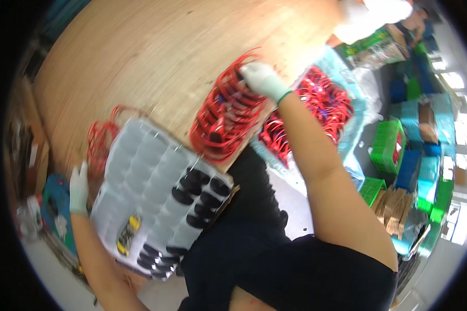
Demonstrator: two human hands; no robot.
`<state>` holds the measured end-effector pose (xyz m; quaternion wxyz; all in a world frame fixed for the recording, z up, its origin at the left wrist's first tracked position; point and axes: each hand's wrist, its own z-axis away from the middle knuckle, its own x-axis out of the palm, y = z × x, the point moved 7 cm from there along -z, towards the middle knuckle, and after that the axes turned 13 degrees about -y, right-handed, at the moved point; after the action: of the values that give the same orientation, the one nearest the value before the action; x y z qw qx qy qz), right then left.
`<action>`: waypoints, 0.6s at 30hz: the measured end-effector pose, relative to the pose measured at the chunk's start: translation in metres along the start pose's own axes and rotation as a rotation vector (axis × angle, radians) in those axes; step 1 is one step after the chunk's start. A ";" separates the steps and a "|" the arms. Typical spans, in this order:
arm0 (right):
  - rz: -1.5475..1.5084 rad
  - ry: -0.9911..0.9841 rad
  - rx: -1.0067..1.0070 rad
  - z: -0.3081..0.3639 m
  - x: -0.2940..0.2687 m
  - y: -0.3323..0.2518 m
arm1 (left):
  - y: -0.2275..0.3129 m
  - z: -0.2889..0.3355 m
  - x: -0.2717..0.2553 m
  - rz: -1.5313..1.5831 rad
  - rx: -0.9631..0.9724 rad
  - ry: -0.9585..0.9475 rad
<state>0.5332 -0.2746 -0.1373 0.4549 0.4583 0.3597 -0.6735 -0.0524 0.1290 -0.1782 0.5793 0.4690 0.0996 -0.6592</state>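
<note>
My right hand (259, 79), in a white glove, is closed at the far end of a row of thin red hoop-shaped pieces (225, 119) standing close together on the table. Its fingertips are partly hidden among the hoops. My left hand (79, 189), also gloved, has its fingers stretched out beside the left edge of a pale moulded tray (145, 155); nothing shows in it. Black oval pieces (194, 189) fill some of the tray's pockets near its right edge, and more black ovals (155, 262) are at its near end. A yellow and black object (128, 236) lies on the tray.
Looser red hoops (102, 139) lie beyond the tray's left side. Right of the table, a blue-lined container (366, 98) holds many red pieces. Another person's white sleeve (376, 20) is at the far right. Green crates (386, 147) and cartons stand along the right.
</note>
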 end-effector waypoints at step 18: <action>-0.714 0.695 0.091 0.190 -0.091 -0.136 | 0.158 0.223 -0.052 0.522 0.323 0.457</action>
<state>0.3644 -0.3758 0.0189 0.0287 0.5232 0.5948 -0.6096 -0.0345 -0.0350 0.0459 0.6091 0.6988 -0.0016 -0.3750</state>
